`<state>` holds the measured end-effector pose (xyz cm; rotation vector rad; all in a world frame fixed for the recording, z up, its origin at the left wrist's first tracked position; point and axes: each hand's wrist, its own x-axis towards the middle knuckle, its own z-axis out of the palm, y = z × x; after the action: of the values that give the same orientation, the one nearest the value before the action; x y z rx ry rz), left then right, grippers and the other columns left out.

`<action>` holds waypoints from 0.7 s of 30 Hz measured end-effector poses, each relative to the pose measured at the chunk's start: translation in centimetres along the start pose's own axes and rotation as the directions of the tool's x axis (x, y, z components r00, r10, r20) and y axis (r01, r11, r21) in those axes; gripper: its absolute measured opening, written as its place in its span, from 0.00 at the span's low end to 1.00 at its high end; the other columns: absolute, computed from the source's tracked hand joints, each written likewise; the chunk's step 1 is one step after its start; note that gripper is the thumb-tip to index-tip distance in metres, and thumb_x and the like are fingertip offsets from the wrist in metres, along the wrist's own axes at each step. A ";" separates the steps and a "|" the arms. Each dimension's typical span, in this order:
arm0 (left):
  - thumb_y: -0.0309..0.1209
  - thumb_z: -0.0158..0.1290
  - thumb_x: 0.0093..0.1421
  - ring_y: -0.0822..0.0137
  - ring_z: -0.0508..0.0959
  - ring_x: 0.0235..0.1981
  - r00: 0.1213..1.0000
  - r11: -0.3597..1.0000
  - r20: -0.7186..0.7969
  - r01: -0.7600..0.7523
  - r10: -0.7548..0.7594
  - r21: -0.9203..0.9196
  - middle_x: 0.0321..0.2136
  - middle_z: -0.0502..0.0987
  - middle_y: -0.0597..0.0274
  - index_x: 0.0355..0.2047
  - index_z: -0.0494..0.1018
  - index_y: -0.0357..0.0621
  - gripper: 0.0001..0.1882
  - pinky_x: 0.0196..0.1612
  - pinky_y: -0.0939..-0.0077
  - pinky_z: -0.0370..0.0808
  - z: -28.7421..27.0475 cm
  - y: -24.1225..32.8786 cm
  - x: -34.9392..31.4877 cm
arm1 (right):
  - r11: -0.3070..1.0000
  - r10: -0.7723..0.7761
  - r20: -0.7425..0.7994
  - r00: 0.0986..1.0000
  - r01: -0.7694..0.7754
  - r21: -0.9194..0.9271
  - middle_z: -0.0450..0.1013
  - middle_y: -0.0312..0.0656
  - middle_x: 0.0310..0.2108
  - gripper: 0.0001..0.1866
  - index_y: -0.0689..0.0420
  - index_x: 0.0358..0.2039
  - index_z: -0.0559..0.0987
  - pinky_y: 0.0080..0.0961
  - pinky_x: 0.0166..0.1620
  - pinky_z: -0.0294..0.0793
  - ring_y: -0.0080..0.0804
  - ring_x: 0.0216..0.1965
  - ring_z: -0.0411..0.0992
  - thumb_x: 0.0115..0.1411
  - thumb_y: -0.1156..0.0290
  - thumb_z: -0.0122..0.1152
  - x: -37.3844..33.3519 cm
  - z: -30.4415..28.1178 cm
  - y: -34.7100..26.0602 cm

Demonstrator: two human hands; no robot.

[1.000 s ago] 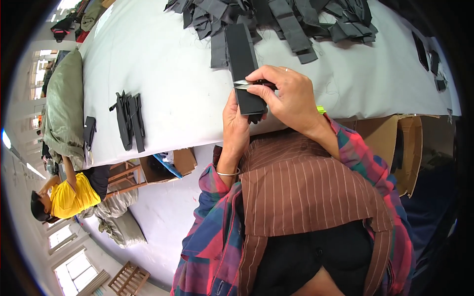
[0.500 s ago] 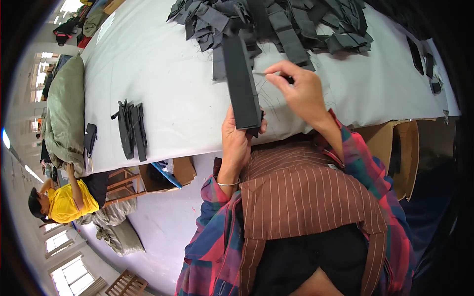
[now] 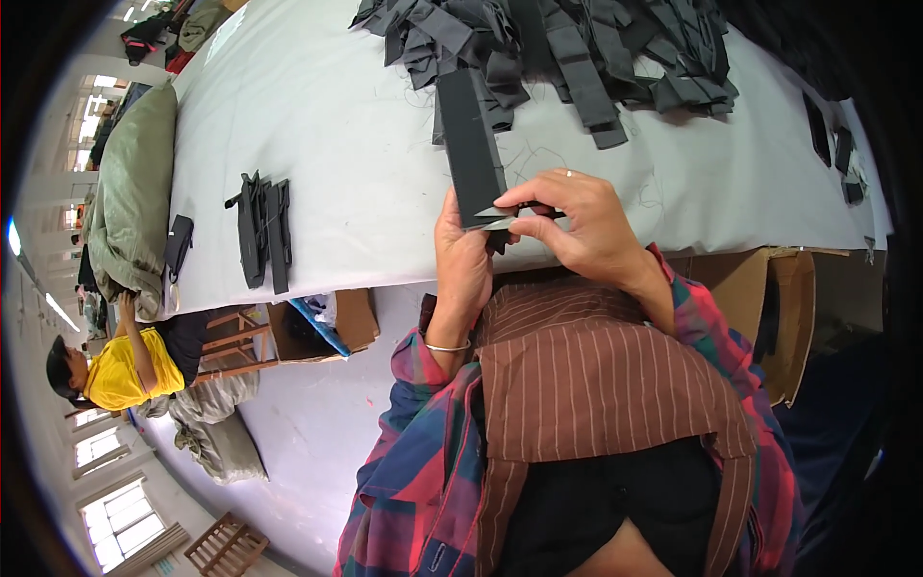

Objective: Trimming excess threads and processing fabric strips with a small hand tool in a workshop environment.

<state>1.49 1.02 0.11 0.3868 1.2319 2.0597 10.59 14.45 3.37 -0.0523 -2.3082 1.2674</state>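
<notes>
The right hand (image 3: 591, 226) pinches a pair of thread snips (image 3: 499, 213) between thumb and fingers, the silvery blades slightly parted across the near end of a black fabric strip (image 3: 468, 144). The left hand (image 3: 461, 255) grips that same end, so the strip points away from the body above the white-covered table (image 3: 356, 192). Trimming at the strip's edge looks to be the step in hand; a further cut would call for a firm left hold, fingertips clear of the blades. Whether a thread lies between them is too small to tell. Beyond is a tangled pile of dark grey strips (image 3: 577, 82), loose threads (image 3: 540, 154) strewn just before it. Well off to the left lie several narrow black pieces (image 3: 252, 231) and, farther out, a stuffed green sack (image 3: 135, 183).
</notes>
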 end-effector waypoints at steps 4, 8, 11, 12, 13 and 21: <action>0.18 0.43 0.60 0.74 0.74 0.25 1.000 1.000 -0.004 -0.005 0.005 0.001 0.29 0.74 0.63 0.43 0.67 0.42 0.12 0.27 0.83 0.71 -0.1 0.1 -0.1 | 1.000 -0.021 -0.003 1.000 0.022 0.009 0.74 0.38 0.29 0.13 0.55 0.36 0.79 0.24 0.32 0.70 0.29 0.26 0.70 0.46 0.76 0.66 0.1 0.1 -0.2; 0.19 0.42 0.60 0.73 0.74 0.26 0.997 0.999 -0.060 0.044 -0.044 -0.007 0.31 0.75 0.61 0.44 0.66 0.40 0.12 0.27 0.83 0.71 0.8 0.1 -0.5 | 0.996 -0.067 -0.098 0.993 0.060 -0.071 0.74 0.34 0.30 0.12 0.50 0.33 0.79 0.27 0.30 0.71 0.33 0.26 0.73 0.45 0.70 0.68 0.3 0.8 -0.2; 0.18 0.39 0.57 0.72 0.75 0.28 0.996 0.997 0.045 0.082 -0.081 -0.009 0.35 0.75 0.58 0.44 0.66 0.39 0.14 0.29 0.81 0.72 1.2 0.6 -0.7 | 0.990 -0.042 -0.117 0.992 0.025 -0.140 0.73 0.35 0.32 0.12 0.52 0.33 0.78 0.28 0.28 0.70 0.35 0.26 0.73 0.45 0.72 0.66 0.9 0.7 0.5; 0.17 0.39 0.55 0.70 0.75 0.29 0.992 0.992 0.032 0.119 -0.120 0.031 0.35 0.75 0.57 0.45 0.65 0.39 0.17 0.29 0.79 0.72 1.5 0.9 -0.9 | 0.993 -0.065 -0.169 0.983 0.048 -0.107 0.73 0.37 0.30 0.10 0.53 0.32 0.78 0.28 0.27 0.69 0.36 0.25 0.73 0.46 0.72 0.65 1.3 0.7 0.9; 0.16 0.38 0.52 0.69 0.75 0.30 0.987 0.985 0.017 0.157 -0.159 0.070 0.36 0.74 0.56 0.46 0.65 0.38 0.19 0.30 0.78 0.72 1.7 1.0 -1.0 | 0.995 -0.087 -0.221 0.971 0.072 -0.075 0.73 0.38 0.28 0.09 0.55 0.31 0.78 0.28 0.26 0.68 0.36 0.24 0.73 0.48 0.73 0.64 1.5 0.6 1.1; 0.22 0.41 0.55 0.70 0.70 0.23 0.938 0.944 0.218 0.304 -0.271 -0.133 0.34 0.74 0.52 0.49 0.62 0.35 0.19 0.25 0.82 0.68 -0.7 1.0 -1.1 | 0.940 0.293 -0.221 0.930 -0.237 0.246 0.64 0.30 0.20 0.07 0.64 0.29 0.73 0.16 0.27 0.58 0.13 0.25 0.57 0.59 0.72 0.58 2.4 1.0 1.0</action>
<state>1.48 -0.48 0.76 0.3040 0.9312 1.8068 7.81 14.88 3.08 -0.4438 -1.9797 1.5399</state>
